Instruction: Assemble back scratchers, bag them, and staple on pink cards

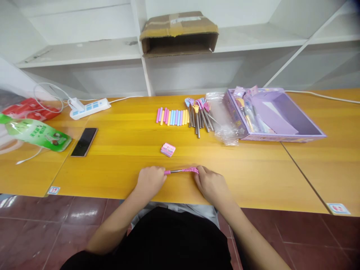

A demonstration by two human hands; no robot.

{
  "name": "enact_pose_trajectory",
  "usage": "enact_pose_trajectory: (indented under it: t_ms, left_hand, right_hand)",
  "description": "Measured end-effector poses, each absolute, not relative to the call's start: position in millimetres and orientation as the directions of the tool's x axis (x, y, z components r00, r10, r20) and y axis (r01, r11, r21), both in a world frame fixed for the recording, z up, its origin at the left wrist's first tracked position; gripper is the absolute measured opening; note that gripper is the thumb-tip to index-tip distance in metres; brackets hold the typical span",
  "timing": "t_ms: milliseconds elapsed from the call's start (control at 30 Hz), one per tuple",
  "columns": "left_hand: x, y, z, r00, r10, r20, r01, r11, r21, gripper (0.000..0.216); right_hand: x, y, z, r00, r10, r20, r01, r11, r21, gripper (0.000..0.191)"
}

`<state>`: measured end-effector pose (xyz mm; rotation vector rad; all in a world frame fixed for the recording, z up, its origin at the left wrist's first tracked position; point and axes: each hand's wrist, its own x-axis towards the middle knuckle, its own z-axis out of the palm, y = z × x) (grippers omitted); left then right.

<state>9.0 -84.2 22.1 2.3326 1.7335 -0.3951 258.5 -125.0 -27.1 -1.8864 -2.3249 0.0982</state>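
My left hand (150, 180) and my right hand (211, 183) rest at the near edge of the yellow table (126, 127), both gripping one pink telescopic back scratcher (181, 171) held level between them. The left hand has the pink handle end, the right hand the pink claw end, and a short metal shaft shows between. Just beyond lies a small pink packet (168, 149). Farther back sit a row of pastel handle sleeves (172, 117) and a bunch of metal scratchers with coloured claws (198, 114).
An open purple box (281, 129) with a crumpled clear bag (222, 116) stands at the back right. A phone (84, 141), white power strip (90, 108), green pouch (36, 134) and red packet (26, 108) lie at left. A cardboard box (178, 33) sits on the shelf.
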Motion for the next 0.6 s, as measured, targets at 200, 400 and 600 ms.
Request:
enact_pose_trajectory:
  t_ms: [200,400,600]
  left_hand:
    - [0,-84,19,0.281,0.911,-0.302,0.957,-0.291,0.013,0.037]
    - [-43,-68,26,0.254,0.917,-0.309,0.958,-0.283,-0.053,0.041]
    - [-106,-40,23,0.310,0.919,-0.244,0.940,-0.334,-0.065,0.055]
  right_hand:
    - [257,-125,-21,-0.214,0.976,0.033,0.964,0.216,-0.153,0.026]
    - [304,-127,-29,-0.146,0.984,0.098,0.982,0.156,-0.110,0.029]
    - [402,-140,-31,0.084,0.982,0.168,0.993,-0.098,0.073,0.030]
